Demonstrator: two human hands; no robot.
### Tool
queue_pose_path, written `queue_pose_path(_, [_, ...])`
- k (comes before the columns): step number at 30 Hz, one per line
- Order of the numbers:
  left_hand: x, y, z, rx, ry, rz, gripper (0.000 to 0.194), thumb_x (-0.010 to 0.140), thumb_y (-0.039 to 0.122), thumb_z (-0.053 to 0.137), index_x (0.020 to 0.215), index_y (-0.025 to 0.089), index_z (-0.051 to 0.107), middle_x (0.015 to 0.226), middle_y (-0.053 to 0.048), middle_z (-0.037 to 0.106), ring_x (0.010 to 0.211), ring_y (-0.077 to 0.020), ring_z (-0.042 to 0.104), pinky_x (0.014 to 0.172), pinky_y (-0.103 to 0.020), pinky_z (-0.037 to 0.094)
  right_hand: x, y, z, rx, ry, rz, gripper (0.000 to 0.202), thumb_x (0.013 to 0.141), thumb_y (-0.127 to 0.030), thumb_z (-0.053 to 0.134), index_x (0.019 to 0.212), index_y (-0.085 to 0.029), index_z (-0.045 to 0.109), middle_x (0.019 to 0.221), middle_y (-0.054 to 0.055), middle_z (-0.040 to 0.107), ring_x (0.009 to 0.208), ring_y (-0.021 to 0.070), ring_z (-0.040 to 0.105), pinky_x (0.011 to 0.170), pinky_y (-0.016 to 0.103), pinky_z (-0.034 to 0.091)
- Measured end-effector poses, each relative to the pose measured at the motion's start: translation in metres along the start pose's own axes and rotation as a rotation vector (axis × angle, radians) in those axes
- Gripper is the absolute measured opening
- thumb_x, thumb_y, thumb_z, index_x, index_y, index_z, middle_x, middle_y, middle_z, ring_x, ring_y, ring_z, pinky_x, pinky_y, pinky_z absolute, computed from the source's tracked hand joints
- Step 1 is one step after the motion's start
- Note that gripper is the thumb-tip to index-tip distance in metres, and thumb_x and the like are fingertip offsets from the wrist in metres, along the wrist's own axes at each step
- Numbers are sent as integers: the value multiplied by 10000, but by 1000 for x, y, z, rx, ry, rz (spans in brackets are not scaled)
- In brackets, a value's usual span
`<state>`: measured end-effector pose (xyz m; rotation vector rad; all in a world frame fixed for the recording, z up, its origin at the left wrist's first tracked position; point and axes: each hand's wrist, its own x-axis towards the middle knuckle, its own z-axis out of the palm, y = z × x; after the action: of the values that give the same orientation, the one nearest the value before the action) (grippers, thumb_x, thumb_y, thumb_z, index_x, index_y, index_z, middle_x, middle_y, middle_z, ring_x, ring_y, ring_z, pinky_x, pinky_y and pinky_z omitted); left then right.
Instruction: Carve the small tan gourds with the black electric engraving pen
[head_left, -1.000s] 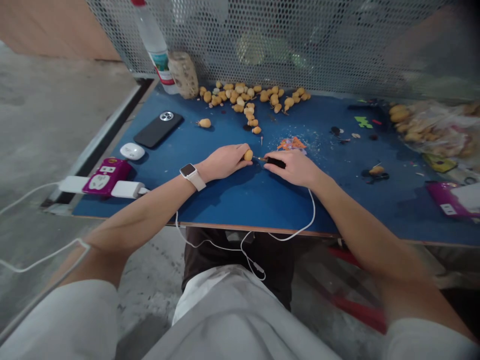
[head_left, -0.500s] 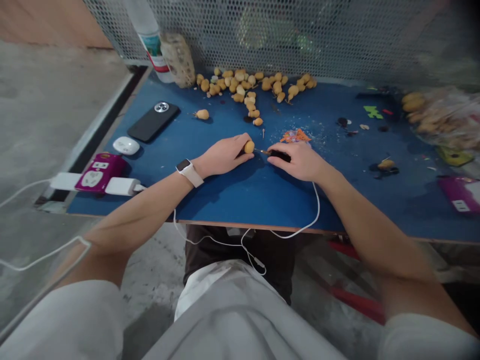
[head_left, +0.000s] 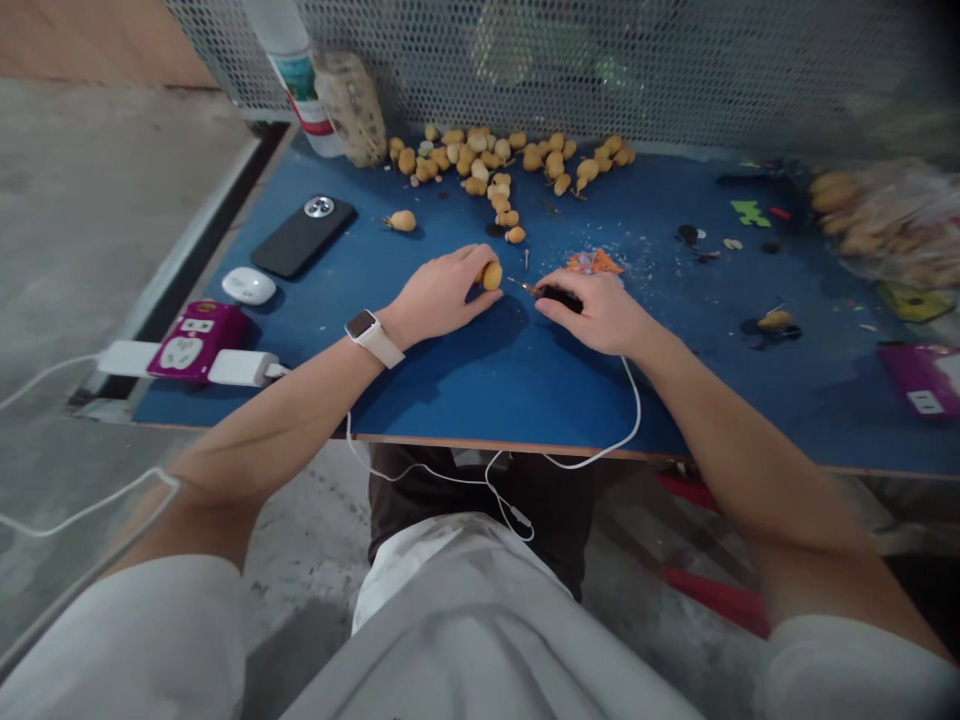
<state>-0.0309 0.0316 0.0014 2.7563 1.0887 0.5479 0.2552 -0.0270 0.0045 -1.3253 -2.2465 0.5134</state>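
Observation:
My left hand is closed around a small tan gourd, whose rounded end points toward the right. In my right hand lies a black-handled tool with a thin metal tip, gripped like a pen. That tip is aimed at the gourd and stands a little apart from it. A white cord emerges below my right wrist; where it joins is hidden. Beyond my hands, several small gourds lie in a heap, with a short row trailing toward me. Orange scraps lie just behind my right hand.
On the left of the blue table are a phone, a white case and a purple power strip. A bottle and a jar stand behind. At right lie a lone gourd and a plastic bag.
The tool's tip and the gourd have moved apart, leaving a small gap. My left hand has shifted slightly left with the gourd. The view has shifted slightly.

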Motion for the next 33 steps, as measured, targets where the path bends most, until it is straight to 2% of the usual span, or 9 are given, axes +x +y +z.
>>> queue_pose_path(3, [1, -4, 8, -65, -13, 38, 324, 1126, 345, 646, 1392, 160, 620, 1272, -174, 767, 1067, -318, 754, 896, -412, 569, 0, -1, 1, 7, 6, -13, 419, 1115, -554, 646, 1277, -219, 838, 1103, 139, 881, 965, 352, 799, 877, 479, 579])
queue_pose_path(11, [-1, -9, 16, -194, -41, 67, 303, 1144, 335, 625, 1388, 177, 537, 1105, -108, 762, 847, -244, 694, 732, -353, 465, -1, -1, 2, -13, -10, -15, 408, 1132, -547, 631, 1282, -215, 814, 1114, 144, 864, 968, 346, 786, 880, 472, 564])
queue_pose_path(16, [0, -12, 22, -210, -13, 110, 280, 1149, 343, 627, 1361, 186, 535, 1156, -131, 776, 976, -270, 740, 836, -367, 532, -1, -2, 3, -43, 0, -12, 420, 1123, -558, 635, 1288, -215, 813, 1106, 144, 859, 954, 351, 790, 876, 478, 557])
queue_pose_path(22, [0, -8, 24, -166, -44, 60, 252, 1155, 345, 617, 1335, 177, 566, 1206, -168, 768, 1112, -330, 762, 970, -441, 586, 0, -7, 3, -48, -31, -3, 397, 1132, -520, 615, 1271, -210, 820, 1128, 147, 878, 976, 346, 793, 881, 461, 560])
queue_pose_path(33, [1, -6, 24, -148, -61, 43, 244, 1151, 352, 594, 1321, 178, 573, 1193, -179, 759, 1101, -340, 743, 980, -474, 592, 0, -10, 3, -40, -42, 11, 411, 1135, -510, 608, 1296, -210, 838, 1188, 155, 898, 1035, 367, 813, 937, 493, 586])
